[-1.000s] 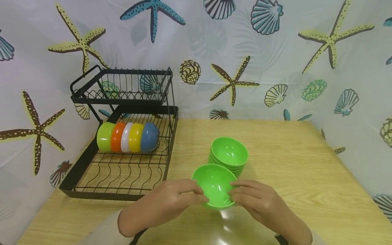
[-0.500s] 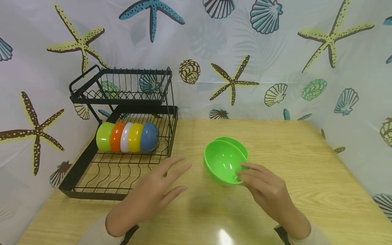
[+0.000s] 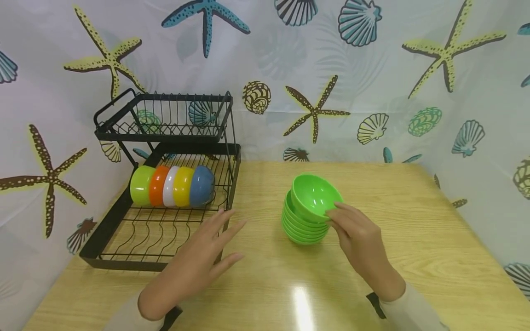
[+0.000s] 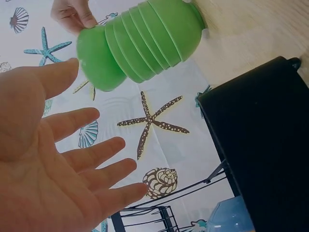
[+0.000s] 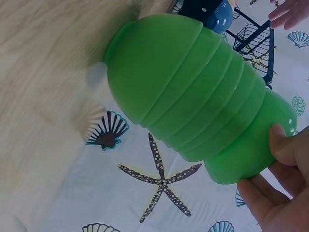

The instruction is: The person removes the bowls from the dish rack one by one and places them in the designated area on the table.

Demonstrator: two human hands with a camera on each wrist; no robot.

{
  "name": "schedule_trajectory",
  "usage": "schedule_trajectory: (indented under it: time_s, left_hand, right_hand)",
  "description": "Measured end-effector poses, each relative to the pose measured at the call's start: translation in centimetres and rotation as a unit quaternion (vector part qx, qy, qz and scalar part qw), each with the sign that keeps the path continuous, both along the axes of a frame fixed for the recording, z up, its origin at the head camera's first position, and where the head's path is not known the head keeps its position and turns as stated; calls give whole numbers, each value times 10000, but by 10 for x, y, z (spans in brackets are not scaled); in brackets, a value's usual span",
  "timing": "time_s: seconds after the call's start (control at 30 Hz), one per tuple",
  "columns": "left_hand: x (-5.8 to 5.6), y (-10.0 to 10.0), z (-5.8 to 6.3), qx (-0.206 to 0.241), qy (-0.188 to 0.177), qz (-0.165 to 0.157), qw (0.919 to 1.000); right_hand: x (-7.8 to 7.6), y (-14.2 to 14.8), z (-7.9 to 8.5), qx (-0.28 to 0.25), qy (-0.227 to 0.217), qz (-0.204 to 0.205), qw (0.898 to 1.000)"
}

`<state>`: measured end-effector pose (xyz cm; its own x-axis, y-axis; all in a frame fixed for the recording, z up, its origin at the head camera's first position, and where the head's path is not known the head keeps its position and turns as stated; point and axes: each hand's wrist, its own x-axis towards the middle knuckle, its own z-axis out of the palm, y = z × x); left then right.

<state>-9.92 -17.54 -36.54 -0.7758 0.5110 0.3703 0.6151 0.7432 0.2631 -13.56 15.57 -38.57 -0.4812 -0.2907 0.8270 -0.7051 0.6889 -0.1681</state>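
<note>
A green bowl [image 3: 313, 197] is pinched at its right rim by my right hand [image 3: 359, 236]; it tilts over the top of a stack of green bowls [image 3: 304, 234] on the table. In the right wrist view, thumb and fingers grip the edge of that bowl [image 5: 251, 145], its base lying partly inside the top of the stack [image 5: 188, 87]. My left hand [image 3: 194, 264] hovers with spread fingers near the front right corner of the dish rack, holding nothing. From the left wrist view, the left palm [image 4: 63, 150] stands apart from the bowls.
A black two-tier dish rack [image 3: 157, 265] stands at the left. On its lower tier, a row of coloured bowls [image 3: 171, 186] sits on edge, lime, orange, white, yellow and blue. A curtain with sea-creature prints [image 3: 265, 55] hangs behind the wooden table [image 3: 393, 220].
Both hands held the green bowl near the front earlier. My left hand has let go and drawn back left; my right hand has carried the bowl away from me onto the stack.
</note>
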Motion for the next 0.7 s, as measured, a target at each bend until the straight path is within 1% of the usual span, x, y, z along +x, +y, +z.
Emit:
schedule_trajectory:
  time_s: [0.07, 0.13, 0.3, 0.43, 0.7]
  left_hand:
    - [0, -1, -1, 37, -63, 50, 10000]
    - [0, -2, -2, 60, -115, 95, 9999]
    - [0, -4, -3, 27, -132, 144, 9998]
    - [0, -3, -5, -50, -122, 158, 9998]
    - [0, -3, -6, -106, -216, 209, 9995]
  right_hand:
    - [-3, 1, -3, 117, -64, -85, 9999]
    - [-6, 1, -5, 208, -38, -134, 9997]
    - [-8, 1, -10, 347, -226, -17, 9991]
    - [-8, 1, -10, 489, -390, -18, 9980]
    - [-9, 3, -11, 625, -490, 45, 9968]
